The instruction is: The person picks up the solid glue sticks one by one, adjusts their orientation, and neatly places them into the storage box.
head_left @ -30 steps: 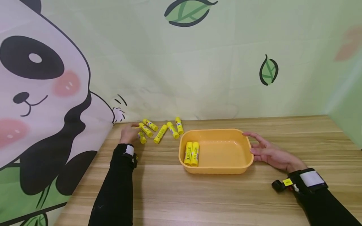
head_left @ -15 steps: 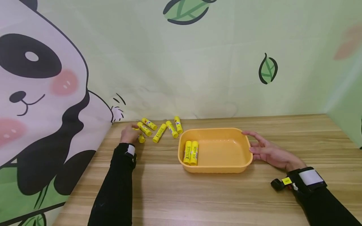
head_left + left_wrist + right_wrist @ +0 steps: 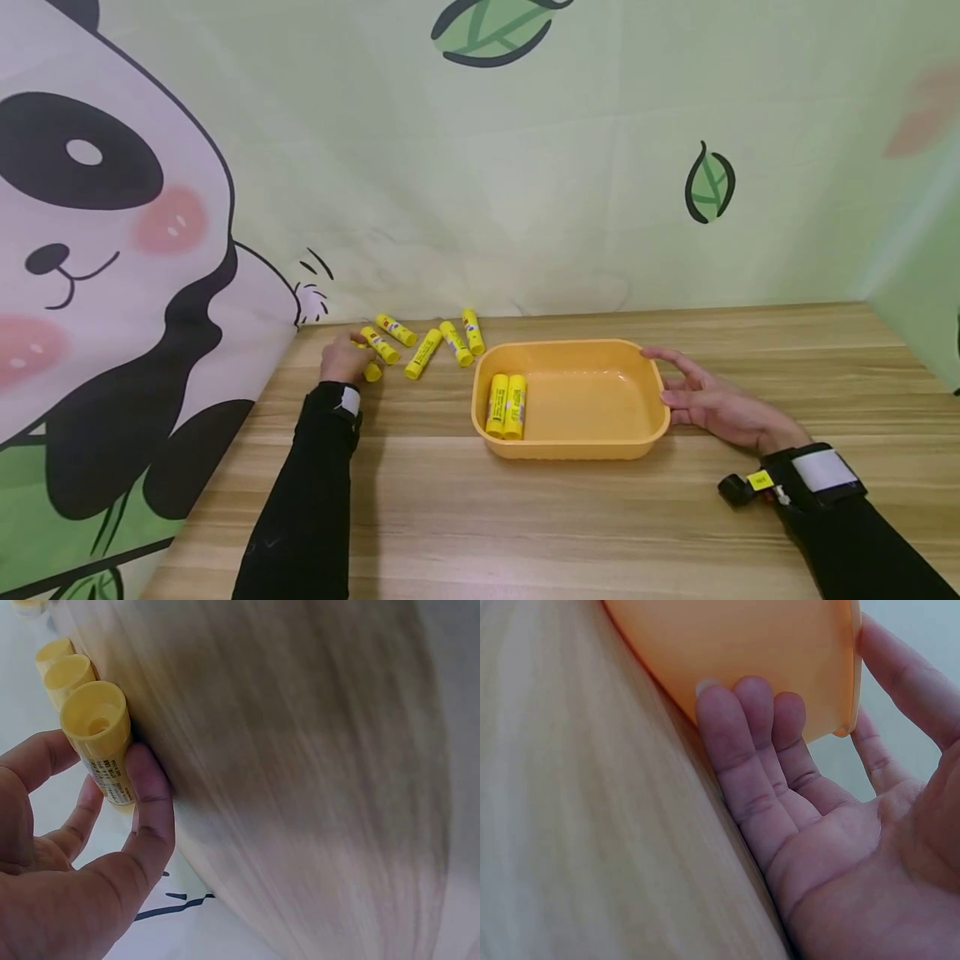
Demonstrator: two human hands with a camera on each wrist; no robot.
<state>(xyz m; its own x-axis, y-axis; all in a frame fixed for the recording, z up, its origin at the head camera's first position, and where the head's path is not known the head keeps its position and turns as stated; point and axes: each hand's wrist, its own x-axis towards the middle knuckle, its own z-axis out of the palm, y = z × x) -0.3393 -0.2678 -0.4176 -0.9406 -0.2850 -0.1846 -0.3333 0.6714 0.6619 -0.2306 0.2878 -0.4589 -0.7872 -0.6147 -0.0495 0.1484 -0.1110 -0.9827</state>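
In the head view my left hand (image 3: pixel 345 360) is at the left of a group of yellow glue sticks. It pinches the nearest glue stick (image 3: pixel 105 761) between thumb and fingers; the hollow end faces the left wrist camera. Part of that stick hides behind the hand in the head view. Close beside it lies another glue stick (image 3: pixel 380 344). My right hand (image 3: pixel 720 408) touches the right end of an orange-yellow tray (image 3: pixel 570 451), fingers resting against its outer wall (image 3: pixel 757 645) and rim. Two glue sticks (image 3: pixel 506 407) lie side by side in the tray's left end.
Several more glue sticks (image 3: pixel 423 354) are scattered between my left hand and the tray, near the table's back edge. A pale green printed cloth (image 3: pixel 525 200) rises behind the wooden table (image 3: pixel 525 525). A panda-printed panel (image 3: pixel 112 275) borders the left side.
The nearest glue stick has shifted slightly left, along with the stick beside it, and my left fingers have closed on it. My right hand and the tray stay put.
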